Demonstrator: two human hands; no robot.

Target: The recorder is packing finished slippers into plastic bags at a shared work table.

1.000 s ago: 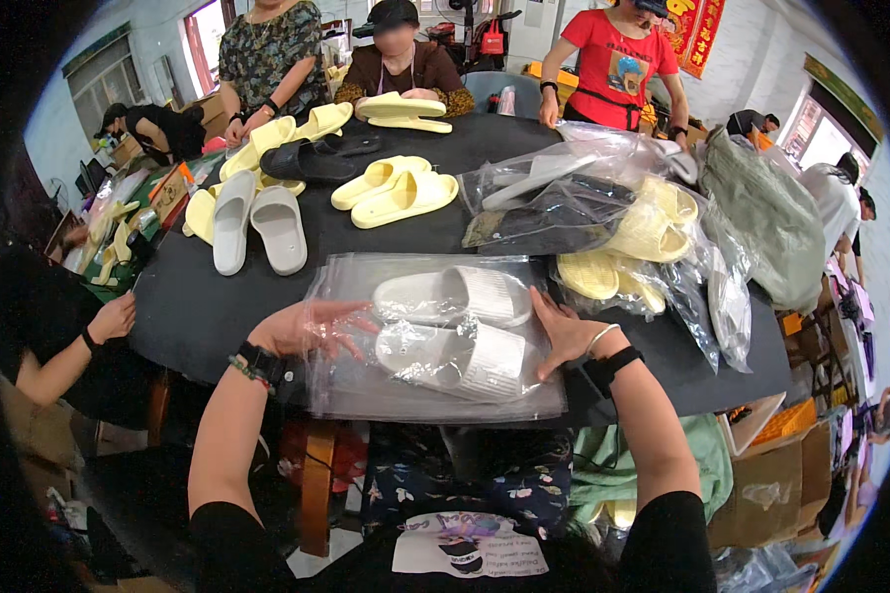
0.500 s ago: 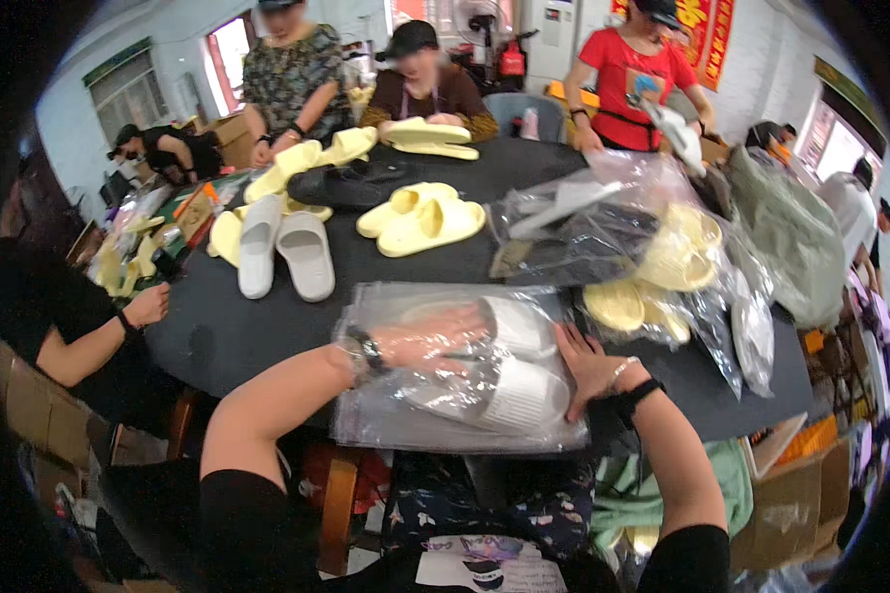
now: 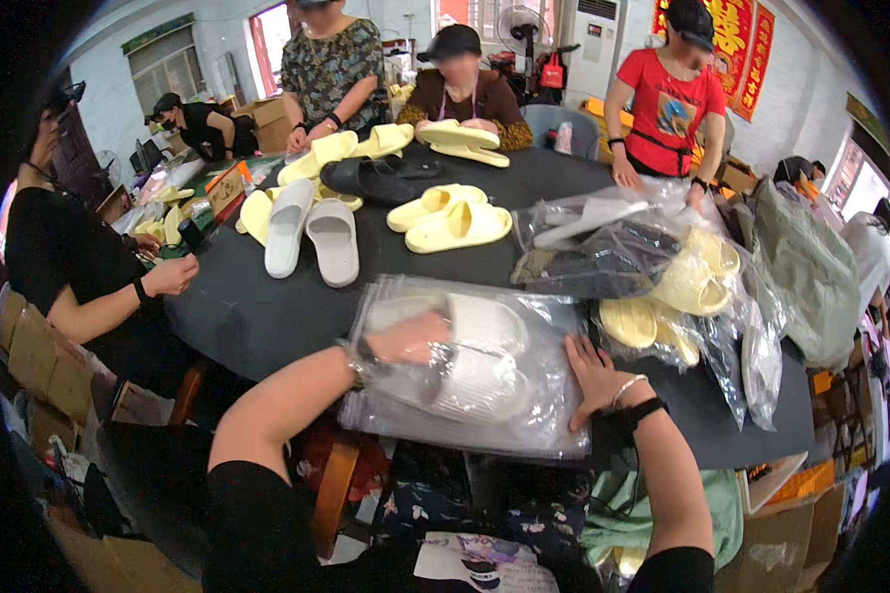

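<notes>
A pair of white slippers (image 3: 485, 387) lies inside a clear plastic bag (image 3: 376, 420) at the table's near edge. My left hand (image 3: 410, 339) reaches into the bag from its left side, over the slippers' footbeds and beside the straps. Its fingers are blurred and partly hidden by the plastic, so their grip is unclear. Lying flat with fingers stretched out, my right hand (image 3: 591, 381) rests on the bag's right edge and holds nothing.
On the dark table (image 3: 237, 326) are grey slippers (image 3: 332, 243), yellow slippers (image 3: 460, 227), black slippers (image 3: 376, 178) and bagged slippers (image 3: 697, 272). Co-workers stand or sit around it, one in a red shirt (image 3: 667, 99) handling plastic. A large greenish sack (image 3: 801, 267) stands at right.
My left hand has drawn back leftward inside the bag, and the white slippers have shifted left with it. My right hand stays at the bag's edge. The view has shifted slightly.
</notes>
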